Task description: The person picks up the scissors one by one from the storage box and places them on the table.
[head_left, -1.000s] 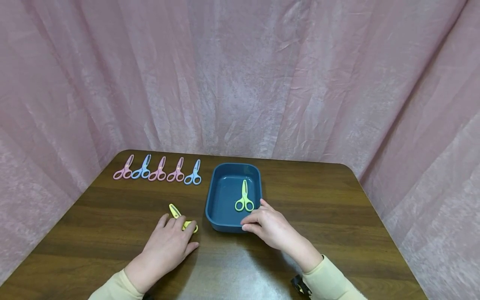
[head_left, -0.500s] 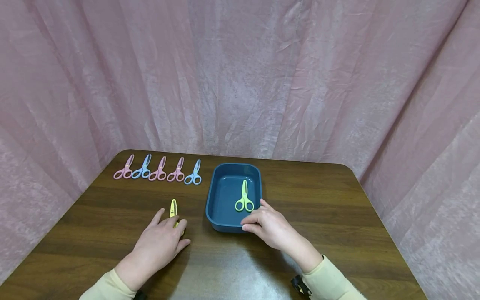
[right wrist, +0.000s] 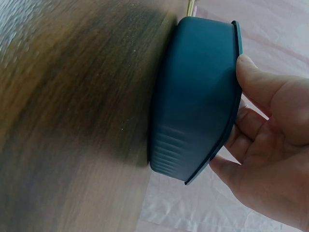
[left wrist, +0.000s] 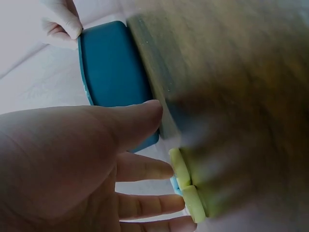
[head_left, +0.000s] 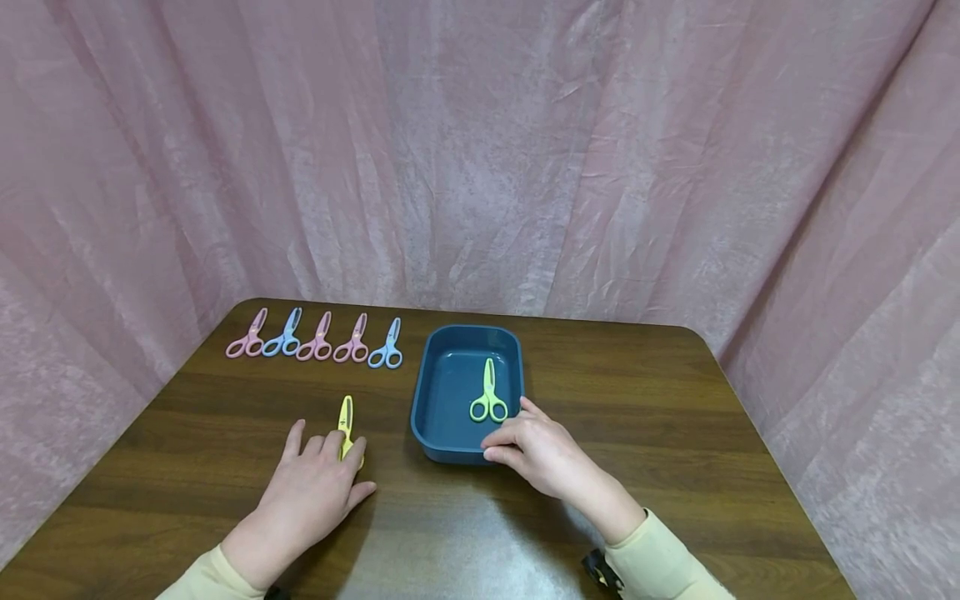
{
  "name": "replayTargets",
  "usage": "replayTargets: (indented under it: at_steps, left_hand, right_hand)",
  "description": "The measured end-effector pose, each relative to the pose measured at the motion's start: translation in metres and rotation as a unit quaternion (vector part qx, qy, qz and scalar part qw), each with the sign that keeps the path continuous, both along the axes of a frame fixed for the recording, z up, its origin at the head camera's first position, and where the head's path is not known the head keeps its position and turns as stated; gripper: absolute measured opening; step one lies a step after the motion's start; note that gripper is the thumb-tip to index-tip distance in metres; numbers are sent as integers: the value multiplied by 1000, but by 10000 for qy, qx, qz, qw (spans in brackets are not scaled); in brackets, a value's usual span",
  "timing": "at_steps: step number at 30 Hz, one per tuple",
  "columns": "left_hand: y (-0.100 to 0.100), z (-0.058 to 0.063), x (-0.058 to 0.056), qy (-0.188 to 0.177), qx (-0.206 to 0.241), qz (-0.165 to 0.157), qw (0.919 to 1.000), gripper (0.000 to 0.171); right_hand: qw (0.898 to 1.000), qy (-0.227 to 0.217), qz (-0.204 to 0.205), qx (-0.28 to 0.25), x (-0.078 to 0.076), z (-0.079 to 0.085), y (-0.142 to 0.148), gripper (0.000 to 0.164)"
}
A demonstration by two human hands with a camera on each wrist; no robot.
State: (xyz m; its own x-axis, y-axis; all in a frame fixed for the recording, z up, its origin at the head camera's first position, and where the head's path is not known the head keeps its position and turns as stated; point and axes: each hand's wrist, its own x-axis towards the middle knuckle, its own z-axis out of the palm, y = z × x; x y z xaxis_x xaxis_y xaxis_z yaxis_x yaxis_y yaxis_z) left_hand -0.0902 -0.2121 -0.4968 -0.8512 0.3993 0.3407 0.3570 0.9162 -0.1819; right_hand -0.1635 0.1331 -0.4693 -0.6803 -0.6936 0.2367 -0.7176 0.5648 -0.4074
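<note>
Yellow scissors [head_left: 346, 425] lie on the table left of the blue box, blades pointing away. My left hand [head_left: 311, 487] reaches over their handles, fingers extended. In the left wrist view its straight fingertips touch the yellow handle loops [left wrist: 186, 181], with the thumb apart. A dark blue rectangular box [head_left: 442, 417] stands mid-table. My right hand [head_left: 543, 450] pinches its near right corner, thumb outside the rim and fingers inside, as the right wrist view also shows on the box wall [right wrist: 198, 92]. Light green scissors [head_left: 489, 392] lie inside the box, towards its right side.
Along the far left of the brown table [head_left: 637, 400] is a row of several scissors, among them pink scissors [head_left: 352, 342] and blue scissors [head_left: 386, 346]. A pink curtain [head_left: 480, 150] hangs behind the table and at its sides.
The yellow scissors have turned from slanting left to nearly straight away from me and shifted slightly left. My left hand moved left with them. The right hand and box stayed put.
</note>
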Motion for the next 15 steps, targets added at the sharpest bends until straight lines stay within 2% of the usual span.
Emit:
replayTargets:
  at_steps: [10,15]
  left_hand:
    - [0,2,4,-170,-153,123,9997,56]
    - [-3,1,3,-143,-181,132,9996,54]
  right_hand:
    - [10000,-8,-16,-2,0,1,0,9]
    - [10000,-59,-45,7,1,0,0,9]
